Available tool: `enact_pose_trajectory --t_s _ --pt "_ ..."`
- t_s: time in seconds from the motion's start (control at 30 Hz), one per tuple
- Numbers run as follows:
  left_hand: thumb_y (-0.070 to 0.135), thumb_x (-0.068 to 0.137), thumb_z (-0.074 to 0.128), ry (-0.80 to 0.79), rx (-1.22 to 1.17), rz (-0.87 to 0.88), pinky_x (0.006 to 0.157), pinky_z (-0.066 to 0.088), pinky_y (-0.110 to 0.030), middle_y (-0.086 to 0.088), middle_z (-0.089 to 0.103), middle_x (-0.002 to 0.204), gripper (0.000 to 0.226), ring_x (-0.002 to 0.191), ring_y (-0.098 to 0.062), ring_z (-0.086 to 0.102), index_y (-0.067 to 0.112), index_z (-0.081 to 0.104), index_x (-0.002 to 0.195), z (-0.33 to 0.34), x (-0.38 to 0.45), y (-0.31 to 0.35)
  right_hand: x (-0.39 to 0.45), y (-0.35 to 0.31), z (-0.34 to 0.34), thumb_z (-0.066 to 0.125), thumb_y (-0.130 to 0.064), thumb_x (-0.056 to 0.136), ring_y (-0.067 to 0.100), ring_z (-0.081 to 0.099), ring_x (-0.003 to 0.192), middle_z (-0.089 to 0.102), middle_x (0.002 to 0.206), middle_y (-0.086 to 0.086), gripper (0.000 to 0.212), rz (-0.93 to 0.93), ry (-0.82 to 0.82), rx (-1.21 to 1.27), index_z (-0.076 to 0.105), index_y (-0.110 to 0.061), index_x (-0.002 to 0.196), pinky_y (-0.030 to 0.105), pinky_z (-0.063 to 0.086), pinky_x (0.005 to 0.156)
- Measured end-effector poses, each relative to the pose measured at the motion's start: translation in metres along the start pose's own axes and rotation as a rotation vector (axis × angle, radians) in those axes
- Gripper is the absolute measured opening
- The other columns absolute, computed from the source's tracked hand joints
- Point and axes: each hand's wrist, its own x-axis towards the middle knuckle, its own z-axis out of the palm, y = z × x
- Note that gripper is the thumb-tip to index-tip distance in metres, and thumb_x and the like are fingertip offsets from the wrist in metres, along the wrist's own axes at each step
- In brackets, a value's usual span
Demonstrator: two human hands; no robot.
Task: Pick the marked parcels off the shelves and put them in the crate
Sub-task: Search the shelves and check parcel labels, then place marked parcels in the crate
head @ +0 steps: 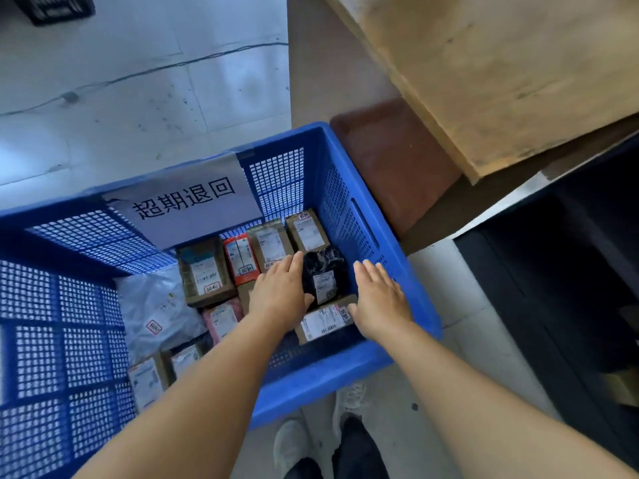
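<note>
We have both hands down inside the blue perforated plastic crate (349, 209), palms flat and fingers spread: the left hand (281, 293) lies over the brown boxes, the right hand (378, 299) hangs by the crate's right wall. Neither grip holds anything; both are wide. Between them sits the black crinkled plastic pouch with a white label (323, 276), and just below it the flat brown cardboard box with a white shipping label (325, 321), tilted against the near wall.

What we think could go wrong: that tilted box rests partly on its neighbours, so a nudge from either wrist may tip it or slide it under the pouch, hiding its red mark. The pouch looks soft and slippery, likely to slump into gaps. Pressing down with the left palm could dent the small cartons beneath.

The other parcels already lie in the crate: stiff brown cartons (204, 271) with labels, a red-and-white one (242, 259), a pink padded bag (223, 319), a grey glossy mailer (155, 305). A white paper sign with black characters (186, 202) hangs on the far wall.
</note>
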Motion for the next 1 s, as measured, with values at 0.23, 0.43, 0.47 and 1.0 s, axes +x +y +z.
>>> enact_pose_trajectory --t_s 0.23,0.43,0.47,1.0 --pt "0.035 0.092 0.057 -0.053 -0.033 -0.085 0.116 0.018 -0.041 0.0 0.013 0.16 0.081 0.146 -0.02 0.015 0.021 0.006 0.153 0.093 0.108 -0.036 0.14 0.024 0.071 0.049 -0.027 0.098 0.019 -0.006 0.148 -0.005 0.161 -0.003 0.074 -0.05 -0.122 -0.088 0.0 -0.021 0.153 0.039 0.006 0.119" --pt "0.033 0.095 0.053 -0.17 -0.02 -0.083 0.117 0.013 -0.042 0.001 -0.002 0.161 0.079 0.148 -0.019 0.001 0.021 0.0 0.153 0.193 0.203 -0.065 0.262 0.043 0.155 0.05 -0.028 0.097 0.02 -0.004 0.148 -0.004 0.161 -0.001 0.075 -0.069 -0.199 -0.228 0.0 -0.018 0.153 0.04 0.006 0.118" --pt "0.032 0.095 0.052 -0.19 -0.025 -0.075 0.117 0.012 -0.041 0.002 -0.004 0.161 0.079 0.148 -0.018 -0.001 0.022 -0.001 0.153 0.208 0.217 -0.07 0.281 0.044 0.168 0.049 -0.027 0.098 0.02 -0.005 0.148 -0.006 0.161 -0.002 0.075 -0.076 -0.215 -0.252 -0.001 -0.019 0.153 0.04 0.006 0.118" --pt "0.021 0.095 0.048 -0.168 0.021 -0.024 0.106 0.036 -0.041 -0.009 0.021 0.156 0.059 0.134 -0.031 0.036 0.013 0.023 0.148 0.326 0.303 -0.108 0.39 0.068 0.28 0.054 -0.06 0.085 0.027 0.019 0.144 0.035 0.151 0.006 0.079 -0.257 -0.301 -0.509 0.03 -0.016 0.146 0.047 0.015 0.115"
